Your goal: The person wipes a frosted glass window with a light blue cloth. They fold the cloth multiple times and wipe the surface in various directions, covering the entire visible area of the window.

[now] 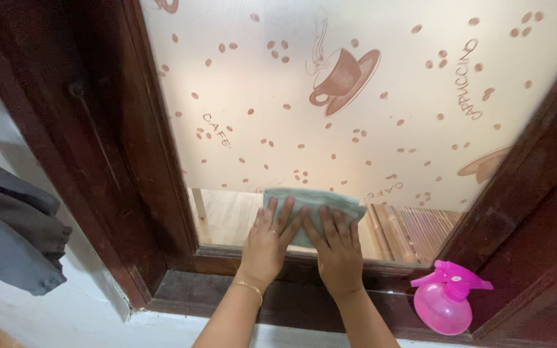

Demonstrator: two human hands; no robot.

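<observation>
My left hand (267, 243) and my right hand (338, 250) lie flat, side by side, pressing a folded pale green cloth (311, 205) against the lower part of a window pane (356, 116). The pane carries a frosted cream film printed with brown coffee cups and beans; a clear strip shows below the film. A thin bracelet circles my left wrist. My fingers are spread over the cloth's lower half, just above the sill.
A dark brown wooden window frame (130, 161) surrounds the pane. A pink spray bottle (445, 299) stands on the sill (227, 293) at the right. Grey garments (14, 232) hang at the left against a white wall.
</observation>
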